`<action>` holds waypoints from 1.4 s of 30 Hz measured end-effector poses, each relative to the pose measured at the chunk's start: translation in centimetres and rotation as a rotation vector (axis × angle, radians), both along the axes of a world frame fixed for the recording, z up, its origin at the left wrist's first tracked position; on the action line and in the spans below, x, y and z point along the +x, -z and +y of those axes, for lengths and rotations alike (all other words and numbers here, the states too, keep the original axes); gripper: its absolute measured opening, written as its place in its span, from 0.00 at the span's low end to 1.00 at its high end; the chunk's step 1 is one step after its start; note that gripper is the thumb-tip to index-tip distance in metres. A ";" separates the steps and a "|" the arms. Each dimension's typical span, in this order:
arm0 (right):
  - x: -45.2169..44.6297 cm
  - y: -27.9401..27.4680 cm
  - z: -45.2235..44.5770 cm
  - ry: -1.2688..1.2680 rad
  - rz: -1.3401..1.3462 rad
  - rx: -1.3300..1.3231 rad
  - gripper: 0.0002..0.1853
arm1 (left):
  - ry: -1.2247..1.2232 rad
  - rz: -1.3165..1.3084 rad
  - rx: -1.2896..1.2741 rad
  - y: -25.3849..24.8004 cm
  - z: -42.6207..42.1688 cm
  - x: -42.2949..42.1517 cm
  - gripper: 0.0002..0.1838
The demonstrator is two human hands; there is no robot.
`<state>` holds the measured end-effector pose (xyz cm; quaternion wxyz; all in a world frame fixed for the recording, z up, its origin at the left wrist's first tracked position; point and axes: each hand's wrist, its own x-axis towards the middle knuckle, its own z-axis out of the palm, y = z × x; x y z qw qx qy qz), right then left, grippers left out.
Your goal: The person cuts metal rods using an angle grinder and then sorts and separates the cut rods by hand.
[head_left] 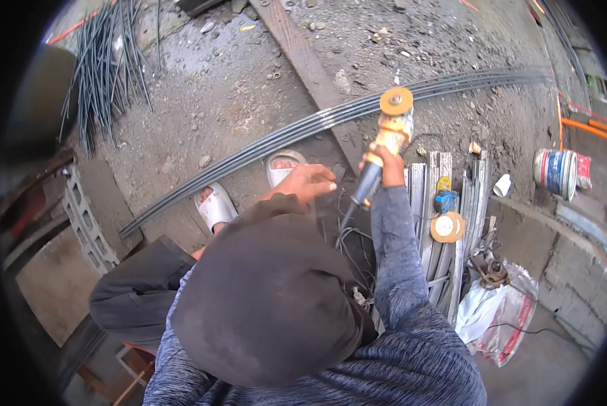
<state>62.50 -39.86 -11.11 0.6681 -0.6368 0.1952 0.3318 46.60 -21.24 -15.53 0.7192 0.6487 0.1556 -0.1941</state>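
Right hand point(390, 168) grasps the grinder point(394, 128), left hand point(308, 183) is free; the long rods point(326, 119) crossing the plank's point(296, 44) edges look uncut, another rod bunch point(107, 68) lying apart

Soft, even daylight falls on us here, with only faint, loose-edged shadows on the grey ground point(242, 88). The angle grinder point(396, 126) catches pale highlights on its yellow head, and the metal channels point(478, 210) give off a dull sheen. Up close, the dark cap point(263, 298) swallows most of its detail. The far right end of the steel bars point(263, 152) smears into softness. Everything bends toward a round black border, where the left edge turns murky.
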 end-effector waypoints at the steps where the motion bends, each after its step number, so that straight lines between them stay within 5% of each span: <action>1: 0.5 -0.3 1.3 0.069 0.001 0.052 0.15 | -0.019 -0.037 -0.083 0.2 -0.8 0.1 0.21; 4: 1.7 -1.0 3.5 0.244 -0.007 0.188 0.15 | -0.147 0.178 -0.330 -5.4 -0.9 1.6 0.18; 12: 2.2 -2.1 4.3 0.539 -0.040 0.289 0.20 | -0.265 0.204 -0.177 -8.9 -0.6 1.9 0.13; 15: 1.4 -2.6 4.4 0.574 -0.061 0.291 0.17 | -0.329 0.171 -0.241 -8.8 -0.7 1.8 0.11; 18: 1.1 -0.9 3.6 0.547 -0.122 0.437 0.16 | -0.238 -0.051 -0.090 -4.2 -0.4 0.9 0.14; 20: 1.5 2.8 3.4 0.611 -0.111 0.439 0.18 | -0.188 -0.069 0.225 -2.9 -0.7 0.2 0.14; 21: 1.3 2.3 3.7 0.650 -0.058 0.537 0.19 | -0.200 -0.108 0.162 -3.0 -0.7 0.4 0.13; 23: 1.1 2.9 3.5 0.624 -0.140 0.428 0.17 | -0.210 -0.132 -0.028 -3.4 -0.4 0.1 0.12; 25: 0.5 -0.2 4.2 0.641 -0.151 0.375 0.15 | -0.174 0.058 0.061 -6.0 -0.4 -0.6 0.10; 35: 1.4 -2.2 3.1 0.573 -0.238 0.244 0.16 | -0.267 0.085 0.034 -4.7 5.0 -5.3 0.17; 39: 0.4 -5.8 0.1 0.387 -0.521 -0.032 0.18 | -0.309 0.055 0.192 -4.3 11.0 -7.7 0.21; 40: 1.2 -3.4 -1.2 0.341 -0.805 -0.168 0.19 | -0.312 0.057 0.274 -5.2 13.5 -9.0 0.22; 42: 0.7 -4.1 -2.8 0.234 -0.895 -0.359 0.22 | -0.240 0.096 0.475 -9.4 18.1 -11.8 0.23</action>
